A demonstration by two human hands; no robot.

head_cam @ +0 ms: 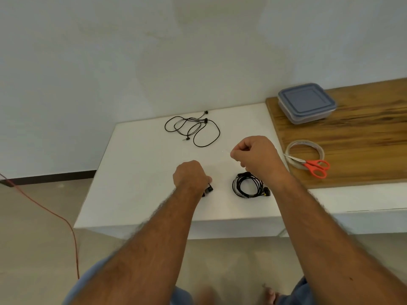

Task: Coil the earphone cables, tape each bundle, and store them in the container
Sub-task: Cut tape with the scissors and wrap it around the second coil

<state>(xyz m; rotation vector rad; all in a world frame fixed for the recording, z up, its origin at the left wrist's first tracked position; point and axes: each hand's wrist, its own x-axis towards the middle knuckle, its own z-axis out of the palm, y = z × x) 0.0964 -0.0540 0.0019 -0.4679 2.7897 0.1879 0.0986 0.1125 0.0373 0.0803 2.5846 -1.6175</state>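
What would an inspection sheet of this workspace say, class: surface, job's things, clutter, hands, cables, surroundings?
Surface: white table; wooden board on its right part.
Job's things: coiled earphone bundle on the table; lidded container, tape roll and orange scissors on the board.
Clutter: nothing seen.
Hands: left hand grips a black earphone piece; right hand is curled, a pinched item cannot be made out.
Cables: loose earphones uncoiled at the far edge.
Surroundings: pale wall; red cord on the floor.

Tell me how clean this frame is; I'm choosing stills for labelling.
Head view: soft, even light, faint shadows; the white table is nearly blown out; wide-angle bowing at the edges; the forearms and lower edge are blurred; the loose earphone cable stays sharp.
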